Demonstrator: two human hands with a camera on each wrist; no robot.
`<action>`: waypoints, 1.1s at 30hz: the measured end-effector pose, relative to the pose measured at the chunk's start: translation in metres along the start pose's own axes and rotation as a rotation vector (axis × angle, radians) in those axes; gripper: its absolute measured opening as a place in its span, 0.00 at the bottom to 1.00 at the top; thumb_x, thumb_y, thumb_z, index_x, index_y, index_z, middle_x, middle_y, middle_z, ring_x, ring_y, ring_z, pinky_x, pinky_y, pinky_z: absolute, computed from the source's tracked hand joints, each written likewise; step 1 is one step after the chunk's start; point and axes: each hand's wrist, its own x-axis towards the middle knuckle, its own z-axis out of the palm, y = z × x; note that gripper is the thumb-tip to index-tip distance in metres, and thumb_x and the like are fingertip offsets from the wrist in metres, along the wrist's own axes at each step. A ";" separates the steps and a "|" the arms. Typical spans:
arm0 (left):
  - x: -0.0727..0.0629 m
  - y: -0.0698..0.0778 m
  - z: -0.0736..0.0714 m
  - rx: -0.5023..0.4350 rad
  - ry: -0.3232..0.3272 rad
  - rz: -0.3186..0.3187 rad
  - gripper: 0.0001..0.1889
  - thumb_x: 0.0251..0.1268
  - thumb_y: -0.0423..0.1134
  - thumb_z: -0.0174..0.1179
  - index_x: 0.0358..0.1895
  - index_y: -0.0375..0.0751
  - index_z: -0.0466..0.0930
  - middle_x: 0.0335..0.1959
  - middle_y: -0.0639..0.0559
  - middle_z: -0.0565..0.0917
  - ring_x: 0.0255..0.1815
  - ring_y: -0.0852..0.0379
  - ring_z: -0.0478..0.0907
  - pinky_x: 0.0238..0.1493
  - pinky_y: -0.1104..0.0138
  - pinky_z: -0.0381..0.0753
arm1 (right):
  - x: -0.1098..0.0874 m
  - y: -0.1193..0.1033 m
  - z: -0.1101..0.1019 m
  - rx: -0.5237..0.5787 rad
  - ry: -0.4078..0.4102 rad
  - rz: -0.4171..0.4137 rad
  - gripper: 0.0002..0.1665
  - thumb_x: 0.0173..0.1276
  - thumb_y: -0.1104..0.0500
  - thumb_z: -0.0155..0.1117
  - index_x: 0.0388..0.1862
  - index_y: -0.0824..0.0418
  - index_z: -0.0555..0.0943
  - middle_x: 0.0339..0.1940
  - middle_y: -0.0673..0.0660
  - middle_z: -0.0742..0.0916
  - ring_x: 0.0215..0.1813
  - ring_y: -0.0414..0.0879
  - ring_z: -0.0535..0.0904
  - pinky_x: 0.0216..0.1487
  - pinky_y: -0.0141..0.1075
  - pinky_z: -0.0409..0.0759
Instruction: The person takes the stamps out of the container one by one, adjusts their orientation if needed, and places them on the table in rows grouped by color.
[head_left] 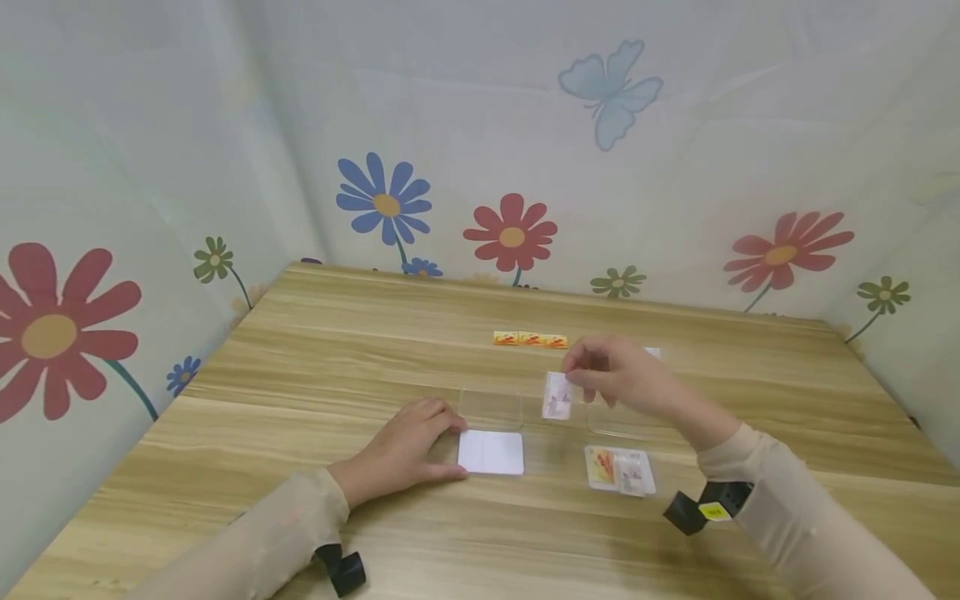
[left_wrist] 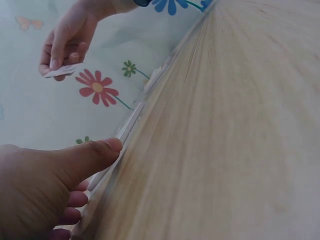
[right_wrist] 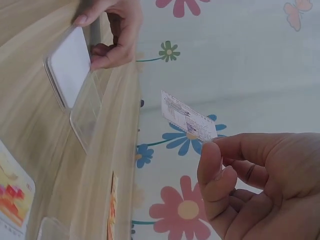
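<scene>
My right hand (head_left: pixel 626 375) pinches a small pale postage stamp (head_left: pixel 557 396) by one edge, between thumb and index finger. In the right wrist view that stamp (right_wrist: pixel 189 117) shows perforated edges and faint printed figures, raised above the tabletop. On the table, my left hand (head_left: pixel 401 450) holds the left side of a white rounded card stack (head_left: pixel 491 452), thumb at the near corner and fingers at the far one. Seen from the right wrist, the stack (right_wrist: pixel 70 67) looks layered at its edge. A clear plastic lid (head_left: pixel 491 408) lies just behind it.
To the right lies a white card (head_left: pixel 592 481) bearing an orange stamp and a pale one. Behind that card is another clear lid (head_left: pixel 618 423). Several yellow-orange stamps (head_left: pixel 530 340) form a row at the back. A pale piece (head_left: pixel 654 352) shows partly behind my right hand.
</scene>
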 end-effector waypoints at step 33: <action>0.000 -0.003 0.002 -0.021 -0.011 -0.015 0.26 0.48 0.59 0.70 0.46 0.46 0.79 0.44 0.55 0.79 0.49 0.56 0.75 0.55 0.58 0.76 | -0.003 0.019 -0.050 -0.073 -0.028 0.082 0.07 0.69 0.63 0.59 0.43 0.64 0.77 0.31 0.56 0.81 0.29 0.47 0.76 0.26 0.33 0.77</action>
